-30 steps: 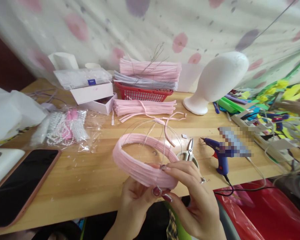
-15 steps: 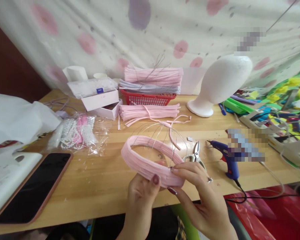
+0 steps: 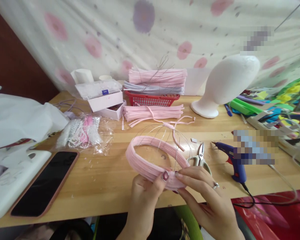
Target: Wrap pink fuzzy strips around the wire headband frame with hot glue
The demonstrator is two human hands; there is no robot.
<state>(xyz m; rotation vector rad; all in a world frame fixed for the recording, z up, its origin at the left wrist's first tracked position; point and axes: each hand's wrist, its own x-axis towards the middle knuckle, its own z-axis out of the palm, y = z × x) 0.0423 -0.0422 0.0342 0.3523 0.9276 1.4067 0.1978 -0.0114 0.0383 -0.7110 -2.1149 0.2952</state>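
Note:
A pink ring band (image 3: 146,166), built from several fuzzy strips laid side by side, is held up over the front of the table. Thin bare wires (image 3: 162,133) arch above it, joined at a pink wrapped middle. My left hand (image 3: 146,196) grips the band's near side from below, thumb pressed on its outer face. Close beside that thumb, my right hand (image 3: 202,190) pinches the band's right end between thumb and fingers; a ring sits on one finger. Scissors (image 3: 200,156) lie partly behind my right hand. The fingers behind the band are hidden.
A blue glue gun (image 3: 236,163) lies right, its cord running off the edge. A white foam head (image 3: 227,83) stands behind. Pink strips (image 3: 152,112) lie before a red basket (image 3: 152,100). Left are a phone (image 3: 45,183), bagged pearl beads (image 3: 83,131) and white boxes (image 3: 105,100).
My left thumb has slid right along the band, nearer my right fingers. The whole scene has shifted slightly to the right in view. Both hands still hold the band.

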